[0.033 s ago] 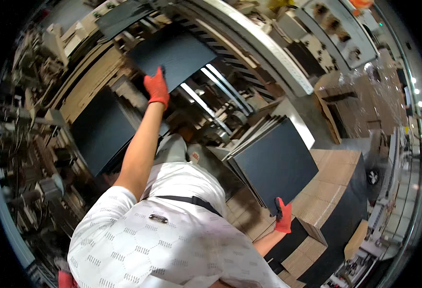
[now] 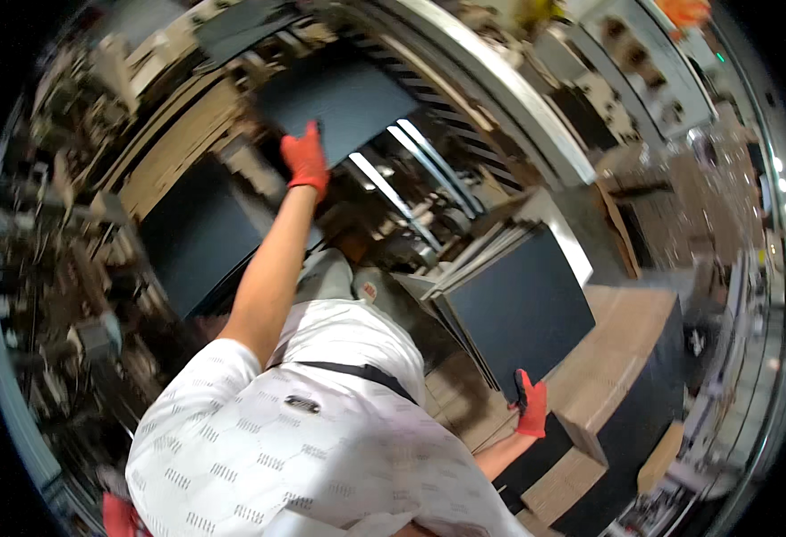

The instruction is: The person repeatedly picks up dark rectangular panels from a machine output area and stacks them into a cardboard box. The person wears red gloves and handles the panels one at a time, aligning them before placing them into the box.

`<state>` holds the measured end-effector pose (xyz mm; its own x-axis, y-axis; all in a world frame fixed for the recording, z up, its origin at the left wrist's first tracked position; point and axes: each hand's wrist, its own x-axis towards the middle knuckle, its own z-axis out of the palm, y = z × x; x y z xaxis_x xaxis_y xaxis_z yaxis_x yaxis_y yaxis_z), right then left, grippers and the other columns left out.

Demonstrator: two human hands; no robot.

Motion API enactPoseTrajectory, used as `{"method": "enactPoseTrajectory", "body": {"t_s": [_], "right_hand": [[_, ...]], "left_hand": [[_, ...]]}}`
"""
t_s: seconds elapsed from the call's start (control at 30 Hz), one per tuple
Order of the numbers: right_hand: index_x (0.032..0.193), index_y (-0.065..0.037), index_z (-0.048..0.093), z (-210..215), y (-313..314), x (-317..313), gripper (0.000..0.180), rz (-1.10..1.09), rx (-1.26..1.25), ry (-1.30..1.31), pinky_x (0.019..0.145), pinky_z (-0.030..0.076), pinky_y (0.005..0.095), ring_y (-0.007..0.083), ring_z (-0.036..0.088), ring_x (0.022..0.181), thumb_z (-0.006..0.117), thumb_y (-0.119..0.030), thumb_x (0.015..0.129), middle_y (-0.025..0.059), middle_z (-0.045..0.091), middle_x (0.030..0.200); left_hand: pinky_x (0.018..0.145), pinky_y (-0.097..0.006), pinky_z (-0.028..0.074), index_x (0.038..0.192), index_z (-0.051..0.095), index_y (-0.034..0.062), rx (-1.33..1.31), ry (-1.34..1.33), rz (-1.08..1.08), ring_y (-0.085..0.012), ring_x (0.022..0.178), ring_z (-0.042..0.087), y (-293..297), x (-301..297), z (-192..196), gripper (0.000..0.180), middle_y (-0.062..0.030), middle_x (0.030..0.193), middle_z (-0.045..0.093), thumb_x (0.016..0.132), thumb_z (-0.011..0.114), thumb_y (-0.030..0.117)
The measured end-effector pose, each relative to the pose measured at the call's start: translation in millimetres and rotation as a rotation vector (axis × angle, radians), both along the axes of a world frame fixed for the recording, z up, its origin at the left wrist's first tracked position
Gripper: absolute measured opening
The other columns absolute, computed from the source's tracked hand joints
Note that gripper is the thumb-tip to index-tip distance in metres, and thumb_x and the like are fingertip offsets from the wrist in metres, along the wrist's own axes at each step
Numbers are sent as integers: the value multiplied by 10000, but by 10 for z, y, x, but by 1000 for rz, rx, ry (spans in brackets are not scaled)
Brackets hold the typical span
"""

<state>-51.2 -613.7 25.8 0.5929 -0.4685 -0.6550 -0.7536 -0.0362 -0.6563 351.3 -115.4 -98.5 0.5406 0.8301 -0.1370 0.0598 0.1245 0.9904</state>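
Note:
My left hand (image 2: 305,161), in a red glove, grips the near edge of a dark flat panel (image 2: 339,98) that lies across pale metal rails. Its fingers are partly hidden at the panel's edge. On the right, my right hand (image 2: 531,407), also red-gloved, holds the near corner of another dark panel (image 2: 518,304), thumb on top and fingers out of sight. This panel lies tilted on several others, whose edges show at its left side.
Another dark panel (image 2: 196,233) lies left of my left arm. Brown cardboard (image 2: 621,331) is stacked beside the right-hand panels. A long pale machine beam (image 2: 500,98) runs behind, and a wrapped cardboard load (image 2: 697,197) stands far right. Something red (image 2: 120,515) shows at the lower left.
The whole view has shifted slightly, so the far things appear a little further right. Both hands keep their places on the panels.

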Motion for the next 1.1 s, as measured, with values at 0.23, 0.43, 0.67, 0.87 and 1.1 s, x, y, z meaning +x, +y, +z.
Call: {"method": "enactPoseTrajectory", "body": {"t_s": [0.23, 0.43, 0.67, 0.87, 1.1], "right_hand": [[609, -74, 423, 105, 75, 320, 480, 239, -467, -58, 381, 279, 294, 124, 379, 385, 625, -321, 968, 30, 401, 483], [777, -44, 538, 324, 1424, 1517, 327, 605, -135, -442, 524, 398, 276, 103, 505, 586, 579, -277, 1001, 7, 522, 689], [1390, -134, 417, -32, 3670, 2611, 453, 669, 451, -357, 591, 492, 309, 171, 640, 712, 526, -375, 1022, 76, 670, 903], [1290, -96, 367, -998, 4296, 3588, 539, 255, 518, -455, 596, 527, 364, 244, 643, 711, 692, -324, 925, 111, 656, 960], [1194, -16, 535, -1105, 4293, 3815, 467, 255, 458, -474, 748, 521, 462, 309, 595, 901, 770, -245, 862, 139, 603, 1126]], "left_hand": [[792, -403, 483, 1075, 531, -56, 298, 216, -517, -264, 885, 585, 268, -401, 93, 543, -169, 976, 637, 907, 643, 447], [805, -412, 506, 1046, 617, 51, 770, 130, -395, -328, 924, 635, 1054, -1930, 571, 267, -136, 993, 660, 869, 682, 240], [978, -496, 414, 1236, 543, 95, 972, 837, 284, -365, 1167, 509, 2164, -3402, 130, 485, -165, 1238, 538, 860, 668, 375], [823, -492, 515, 1211, 546, 55, 584, 786, 233, -426, 1004, 637, 2446, -3506, 79, 485, -239, 1124, 640, 927, 610, 442], [788, -542, 505, 1103, 593, 21, 343, 769, 71, -463, 955, 636, 2719, -4051, -23, 511, -274, 1050, 665, 945, 552, 506]]}}
